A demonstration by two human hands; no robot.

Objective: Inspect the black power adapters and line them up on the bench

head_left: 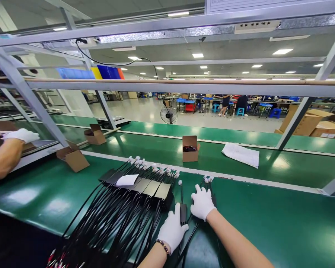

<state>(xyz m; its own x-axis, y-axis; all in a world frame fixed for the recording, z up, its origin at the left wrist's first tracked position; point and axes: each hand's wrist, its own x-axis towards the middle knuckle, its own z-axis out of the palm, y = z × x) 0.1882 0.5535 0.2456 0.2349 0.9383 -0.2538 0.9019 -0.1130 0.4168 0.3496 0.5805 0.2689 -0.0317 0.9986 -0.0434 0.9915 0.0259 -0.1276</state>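
My left hand (173,229), in a white glove, grips a small black box (183,214) between fingers and thumb. A black lead with a white connector (180,182) runs from the box's far end. To the right, my right hand (202,203), also gloved, curls over another black box (213,200), mostly hidden beneath the palm. White connectors (209,179) stick out beyond its fingers. Beside my left hand lies a row of similar black boxes (147,187), with white plugs (155,168) at the far side and long black cables (114,219) towards me. White paper (127,180) rests on the row.
The green bench (268,223) has a metal frame overhead. Small cardboard boxes (190,155) stand on the far strip and to the left, near paper sheets (241,154). At the left edge, another person's gloved hand (22,136) reaches in. A fan (169,115) stands beyond.
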